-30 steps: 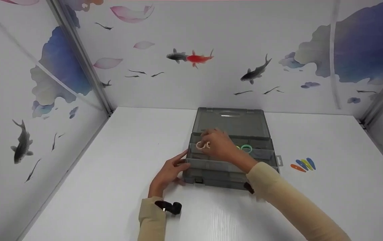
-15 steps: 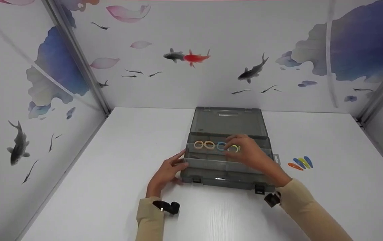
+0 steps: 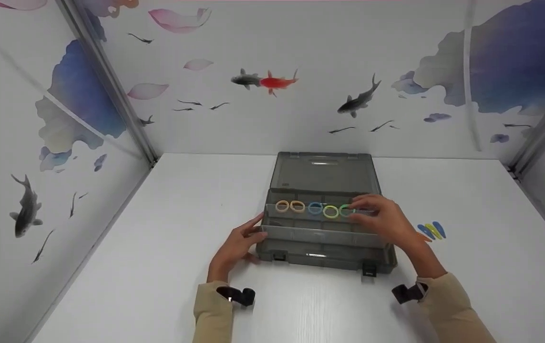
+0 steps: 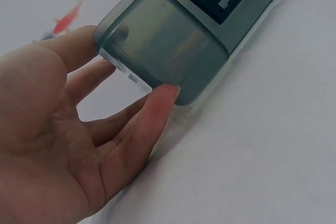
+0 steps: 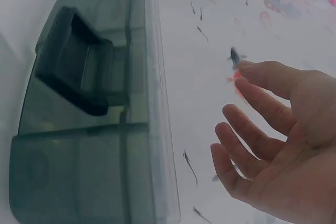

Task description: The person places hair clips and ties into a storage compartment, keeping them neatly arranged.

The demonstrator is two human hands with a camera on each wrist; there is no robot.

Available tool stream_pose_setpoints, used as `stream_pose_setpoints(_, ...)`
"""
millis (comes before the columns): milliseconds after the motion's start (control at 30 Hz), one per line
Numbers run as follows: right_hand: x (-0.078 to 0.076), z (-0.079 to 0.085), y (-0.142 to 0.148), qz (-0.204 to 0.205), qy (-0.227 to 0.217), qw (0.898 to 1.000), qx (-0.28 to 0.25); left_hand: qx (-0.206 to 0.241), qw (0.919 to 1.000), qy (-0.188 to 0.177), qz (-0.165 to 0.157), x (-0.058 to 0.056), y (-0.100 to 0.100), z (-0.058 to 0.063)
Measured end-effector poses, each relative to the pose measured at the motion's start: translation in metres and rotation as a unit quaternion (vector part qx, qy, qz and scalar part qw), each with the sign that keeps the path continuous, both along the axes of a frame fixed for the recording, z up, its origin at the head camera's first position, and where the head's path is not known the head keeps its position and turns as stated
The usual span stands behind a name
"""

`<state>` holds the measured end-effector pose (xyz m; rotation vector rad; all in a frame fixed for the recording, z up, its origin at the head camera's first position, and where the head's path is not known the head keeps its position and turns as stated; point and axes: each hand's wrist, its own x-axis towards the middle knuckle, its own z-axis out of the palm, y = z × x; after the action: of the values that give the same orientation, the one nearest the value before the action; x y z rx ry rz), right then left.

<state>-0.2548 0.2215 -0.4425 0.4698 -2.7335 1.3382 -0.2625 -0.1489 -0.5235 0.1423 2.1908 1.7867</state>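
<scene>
A grey translucent compartment box [image 3: 291, 233] lies on the table with its lid [image 3: 322, 174] folded back. Across it, in a row, are small coloured rings that look like hair ties: two peach ones [image 3: 282, 206], a blue ring [image 3: 315, 208], a yellow ring [image 3: 331, 212] and a green ring [image 3: 345, 210]. My left hand [image 3: 236, 247] rests its fingertips against the box's left end; the left wrist view shows the fingers extended there. Above the box's right part is my right hand [image 3: 386, 219], its fingertips beside the green ring. In the right wrist view, nothing shows between its loosely bent fingers.
Right of the box lie several flat drop-shaped hair clips: an orange clip [image 3: 425, 237] partly behind the right wrist, blue ones and a yellow clip [image 3: 432, 231]. A dark latch [image 3: 369, 269] juts from the box's front. A patterned wall [image 3: 205, 128] stands behind.
My right hand has moved rightward along the row, from the peach rings to beside the green one, uncovering the other rings. The left hand has stayed at the box's left end.
</scene>
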Motion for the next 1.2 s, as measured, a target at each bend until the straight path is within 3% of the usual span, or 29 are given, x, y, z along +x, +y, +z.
stream_pose_setpoints(300, -0.002, -0.003, 0.044, -0.06, -0.021, 0.998, -0.011, 0.003, 1.0, 0.003, 0.003, 0.002, 0.0, 0.0)
stream_pose_setpoints(433, -0.001, -0.005, 0.067, -0.103, -0.062, 0.993, -0.015, 0.007, 1.0, 0.004, 0.002, 0.002, 0.001, 0.001)
stream_pose_setpoints(600, -0.003, -0.009, 0.094, -0.15, -0.072, 0.986, 0.003, 0.012, 0.9999, 0.002, 0.001, 0.002, 0.001, 0.002)
stream_pose_setpoints(900, -0.002, -0.023, 0.135, -0.211, -0.142, 0.967, -0.024, 0.016, 0.9998, -0.006, 0.0, 0.001, 0.0, 0.001)
stream_pose_setpoints(1200, -0.001, -0.037, 0.158, -0.252, -0.247, 0.935, -0.047, 0.006, 1.0, 0.0, 0.0, 0.0, 0.001, 0.0)
